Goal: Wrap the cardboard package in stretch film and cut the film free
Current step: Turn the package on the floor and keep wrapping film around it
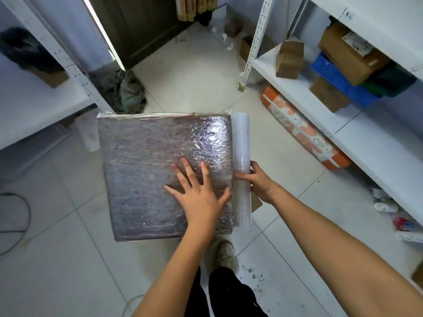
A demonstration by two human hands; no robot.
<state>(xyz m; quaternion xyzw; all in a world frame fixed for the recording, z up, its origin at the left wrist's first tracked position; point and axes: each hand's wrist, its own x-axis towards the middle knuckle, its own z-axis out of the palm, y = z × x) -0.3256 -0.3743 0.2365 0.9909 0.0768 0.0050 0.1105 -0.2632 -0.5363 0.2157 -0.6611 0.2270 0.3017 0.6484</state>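
Observation:
A flat square package (148, 175) covered in shiny stretch film lies in the middle of the view above the tiled floor. My left hand (199, 193) presses flat on its near right part, fingers spread. A roll of stretch film (241, 165) stands against the package's right edge, film running from it onto the package. My right hand (257, 179) grips the roll near its middle, thumb across the front.
White metal shelves stand on the left (34, 106) and on the right (343, 106), the right one holding cardboard boxes and a blue crate (336, 76). An orange patterned bundle (302, 129) lies on the floor by the right shelf. My shoe (225, 252) is below the package.

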